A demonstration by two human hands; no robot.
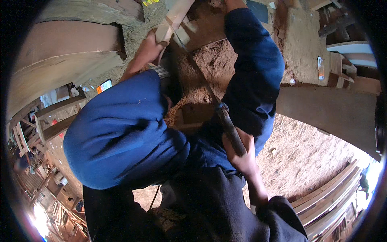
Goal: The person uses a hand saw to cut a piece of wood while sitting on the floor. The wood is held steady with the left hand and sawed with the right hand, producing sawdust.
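The right hand [242, 155] is clamped around the dark wooden handle of a saw [225, 121], whose thin blade runs up and to the left toward a pale wood strip [175, 18] near the top of the view. Its forearm comes up from the lower edge in a dark sleeve [278, 213]. The left hand [151, 46] is closed on the lower end of that strip, holding it against the worktop [306, 48], a rough brown surface dusted with sawdust. The two hands are well apart, one at each end of the saw.

A person in a blue sweater [121, 137] bends in between them, filling the middle of the view; one blue sleeve [254, 68] reaches up past the top edge, and its hand is out of sight. Whether the left hand belongs to the wearer or to this person is hard to tell.

Sawdust [306, 157] covers the floor at the right. Planks [330, 197] lie stacked at the lower right, and a curved wooden panel [60, 60] stands at the upper left.
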